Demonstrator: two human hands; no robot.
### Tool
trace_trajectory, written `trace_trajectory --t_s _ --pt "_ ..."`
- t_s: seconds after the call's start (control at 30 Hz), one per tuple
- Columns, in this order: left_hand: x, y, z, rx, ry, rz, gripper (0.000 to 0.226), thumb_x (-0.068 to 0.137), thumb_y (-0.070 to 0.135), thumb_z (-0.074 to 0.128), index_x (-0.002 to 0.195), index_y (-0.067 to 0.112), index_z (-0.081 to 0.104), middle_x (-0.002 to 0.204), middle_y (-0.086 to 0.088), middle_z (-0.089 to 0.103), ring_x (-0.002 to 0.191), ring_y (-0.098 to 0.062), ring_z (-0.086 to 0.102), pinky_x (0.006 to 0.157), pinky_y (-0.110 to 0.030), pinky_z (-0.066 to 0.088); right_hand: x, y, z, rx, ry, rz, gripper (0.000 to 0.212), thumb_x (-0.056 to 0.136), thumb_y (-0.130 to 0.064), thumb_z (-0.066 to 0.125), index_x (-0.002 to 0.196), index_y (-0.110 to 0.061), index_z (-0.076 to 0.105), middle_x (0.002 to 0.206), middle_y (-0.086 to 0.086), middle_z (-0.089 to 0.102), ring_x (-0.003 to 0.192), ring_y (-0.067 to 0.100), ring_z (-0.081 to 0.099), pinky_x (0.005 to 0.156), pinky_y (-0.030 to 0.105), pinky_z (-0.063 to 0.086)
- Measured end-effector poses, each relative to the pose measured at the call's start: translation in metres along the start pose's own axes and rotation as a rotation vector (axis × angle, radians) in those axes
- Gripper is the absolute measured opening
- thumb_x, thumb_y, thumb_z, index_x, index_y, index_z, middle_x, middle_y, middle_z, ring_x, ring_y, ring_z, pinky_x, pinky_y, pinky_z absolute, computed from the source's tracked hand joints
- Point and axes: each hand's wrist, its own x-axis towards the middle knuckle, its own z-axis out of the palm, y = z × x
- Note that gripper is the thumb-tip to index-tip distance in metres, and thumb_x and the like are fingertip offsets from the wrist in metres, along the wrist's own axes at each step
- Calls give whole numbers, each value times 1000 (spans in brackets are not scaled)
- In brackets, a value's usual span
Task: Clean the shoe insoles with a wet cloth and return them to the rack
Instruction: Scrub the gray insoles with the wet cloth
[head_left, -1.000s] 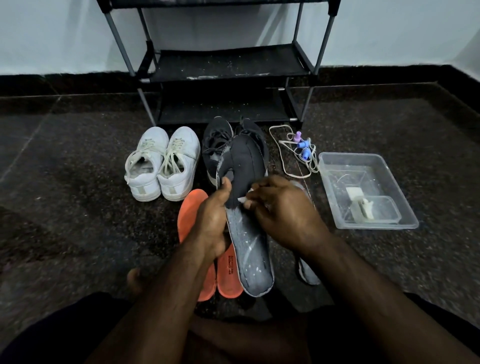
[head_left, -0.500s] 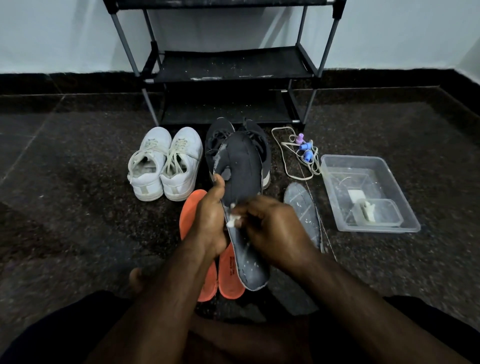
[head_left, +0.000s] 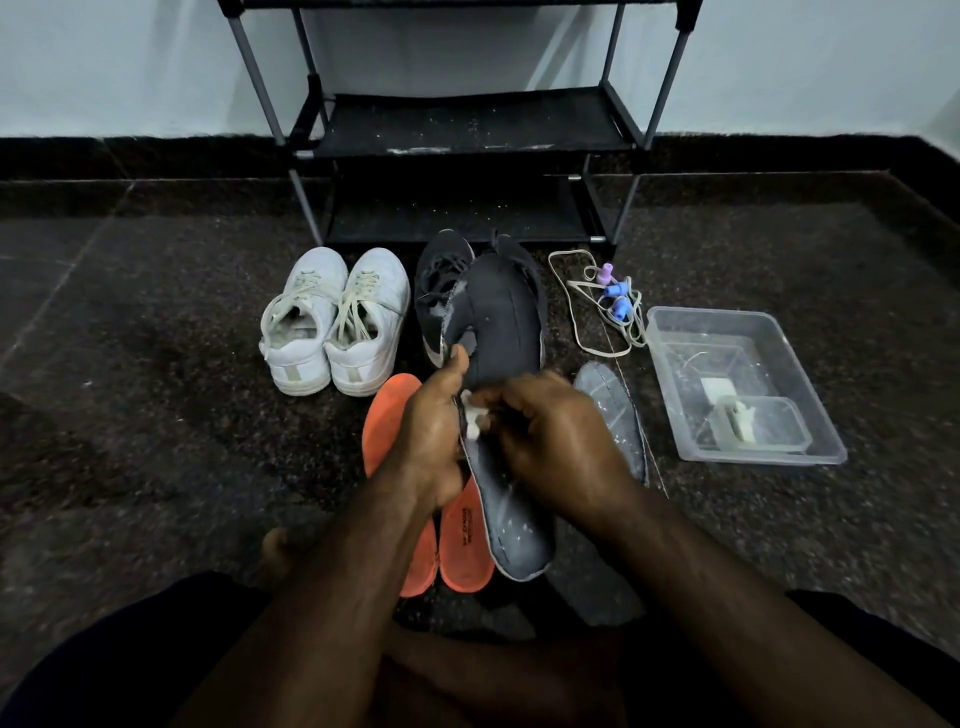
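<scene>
My left hand (head_left: 434, 441) grips a dark grey insole (head_left: 493, 322) by its left edge, thumb up along its top, and holds it above the floor. My right hand (head_left: 550, 441) pinches a small white cloth (head_left: 471, 418) and presses it on the middle of that insole. A second grey insole (head_left: 613, 410) lies on the floor to the right, partly hidden by my right hand. Two orange insoles (head_left: 387, 410) lie beneath my hands. The black shoe rack (head_left: 462, 124) stands at the back against the wall.
A pair of white sneakers (head_left: 335, 322) and a pair of black sneakers (head_left: 441, 270) stand in front of the rack. Loose laces with blue and purple clips (head_left: 608, 296) lie to the right. A clear plastic tub (head_left: 737, 384) with a smaller container sits at the right.
My right hand has slid the cloth down and left along the grey insole, uncovering the second grey insole on the floor. My left hand keeps its grip.
</scene>
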Motion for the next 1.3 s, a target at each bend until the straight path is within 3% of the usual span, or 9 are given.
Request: trace_trajectory --t_s 0.13,0.27,0.5,0.63,0.9,1.0,1.13,1.2,1.3 --pt "-5 3 -1 -34 -21 -23 57 96 55 50 93 4 75 86 -13 68 64 -22 63 57 -24 52 5 -7 3 -17 -43 -30 22 78 -2 67 95 -15 70 90 -1 71 86 19 57 78 34 46" --pt "-6 5 1 -35 27 21 62 87 54 63 122 4 70 130 -26 62 89 -28 49 62 -27 38 -4 -5 -5 27 -143 -83 21 77 -4 69 92 -19 70 87 -7 69 86 13 53 78 25 42" --pt "-3 5 -4 -17 29 16 52 98 50 49 91 8 78 94 -13 70 67 -21 64 58 -25 46 2 -9 -2 -46 -162 -68 25 75 -7 62 95 -21 67 87 -6 68 87 18 51 75 35 47" --pt "-6 14 -1 -55 18 35 61 101 48 39 129 0 65 128 -25 65 115 -36 64 95 -38 53 -14 -9 -7 -86 -240 -121 23 75 -13 59 93 -24 67 85 -8 66 89 18 51 72 37 48" --pt "-5 6 1 -50 -11 50 57 105 41 38 83 6 78 78 -12 76 59 -18 72 52 -21 54 0 -7 -1 -124 -106 -42 18 75 -12 56 88 -19 66 84 -2 68 86 22 52 72 39 48" --pt "-5 10 2 -56 11 69 60 103 44 38 89 7 82 97 -15 77 77 -24 75 75 -33 55 -11 -8 -6 -65 -150 -112 21 76 -6 65 89 -21 70 83 -8 68 86 17 54 76 32 47" --pt "-10 13 5 -35 4 45 54 102 46 39 103 4 73 85 -16 75 65 -23 72 57 -26 56 -2 1 -21 274 -20 93 15 84 -9 70 89 -23 72 89 -9 72 88 10 65 81 34 53" --pt "-12 13 8 -31 14 55 54 101 47 41 121 5 68 103 -17 75 82 -28 74 71 -34 58 3 5 -26 402 23 180 14 87 -9 70 91 -22 72 90 -6 73 88 14 69 83 44 55" --pt "-14 12 10 -38 27 60 53 100 46 41 122 7 68 110 -16 74 90 -29 72 76 -37 58 3 7 -28 219 14 65 18 86 -4 69 94 -19 73 94 -6 69 92 9 65 84 32 53"
